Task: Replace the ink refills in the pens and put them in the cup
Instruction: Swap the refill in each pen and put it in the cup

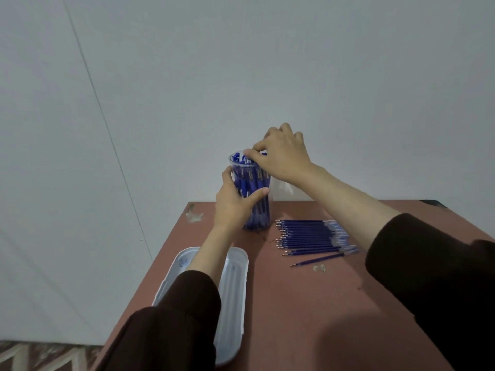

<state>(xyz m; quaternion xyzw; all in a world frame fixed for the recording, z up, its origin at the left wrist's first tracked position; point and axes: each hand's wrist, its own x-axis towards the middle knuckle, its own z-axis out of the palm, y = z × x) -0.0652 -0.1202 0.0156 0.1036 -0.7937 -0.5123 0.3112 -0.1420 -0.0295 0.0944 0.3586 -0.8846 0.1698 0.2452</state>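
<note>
One cup (231, 160) holds many blue pens (254, 212). Roughly twenty refills (310, 236), if the blurred row reads right, lie on one tabletop (308, 317) with one white tray (233, 290). Two hands: left hand (233, 207), right hand (281, 156)

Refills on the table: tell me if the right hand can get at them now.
Probably yes. The refills lie uncovered beside the cup; the right hand, pinching a pen at the rim, would only need to come down.

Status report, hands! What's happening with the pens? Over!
Left hand gripping clear plastic cup of blue pens. Right hand pinching one pen at the rim. Blue ink refills lined up right of cup, nothing blocking.
</note>
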